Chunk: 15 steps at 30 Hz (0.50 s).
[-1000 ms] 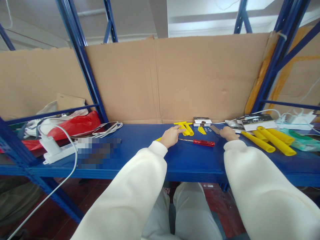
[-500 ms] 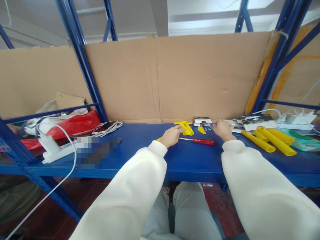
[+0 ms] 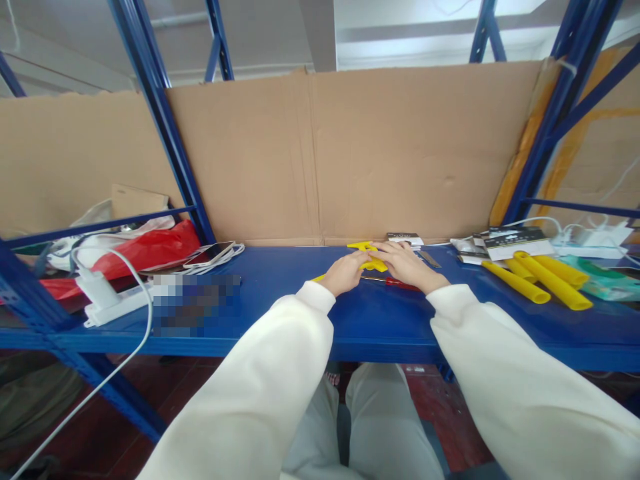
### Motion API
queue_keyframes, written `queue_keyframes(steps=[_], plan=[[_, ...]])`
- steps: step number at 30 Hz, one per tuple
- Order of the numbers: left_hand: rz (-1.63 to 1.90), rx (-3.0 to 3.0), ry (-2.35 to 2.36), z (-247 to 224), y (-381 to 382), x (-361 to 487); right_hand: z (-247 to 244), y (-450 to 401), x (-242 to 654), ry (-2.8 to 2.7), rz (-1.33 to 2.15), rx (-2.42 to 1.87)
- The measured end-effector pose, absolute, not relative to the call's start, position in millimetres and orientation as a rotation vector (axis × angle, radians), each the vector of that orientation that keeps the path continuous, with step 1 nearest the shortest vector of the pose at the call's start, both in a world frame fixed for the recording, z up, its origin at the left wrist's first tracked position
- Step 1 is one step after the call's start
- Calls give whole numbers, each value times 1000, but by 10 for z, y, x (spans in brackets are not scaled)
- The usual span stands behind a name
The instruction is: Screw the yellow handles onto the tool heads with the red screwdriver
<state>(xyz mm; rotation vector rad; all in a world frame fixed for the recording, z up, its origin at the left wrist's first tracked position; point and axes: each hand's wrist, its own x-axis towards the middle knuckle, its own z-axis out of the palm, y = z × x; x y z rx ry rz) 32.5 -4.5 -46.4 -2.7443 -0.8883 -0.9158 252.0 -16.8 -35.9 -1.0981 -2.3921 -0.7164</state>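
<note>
**Yellow parts (image 3: pixel 362 246) between both hands**

Your left hand (image 3: pixel 344 272) curls at the yellow parts on the desk (image 3: pixel 280 293), perhaps to steady them. The screwdriver (image 3: pixel 373 278) lies just in front, likely for easy reach. Your right hand (image 3: pixel 406 264) bends over from the other side; whether either hand's fingers grip, I cannot tell. Rightward come a metal strip (image 3: pixel 429 259) and yellow tubes (image 3: pixel 555 283), apart, presumably leaving working room.
</note>
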Motion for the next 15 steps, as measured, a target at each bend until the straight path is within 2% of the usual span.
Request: queue_keyframes(steps=[15], plan=[[-944,-2765,-767,-457,-39,316,-367,-134,2578,-2433,-694,-1080]])
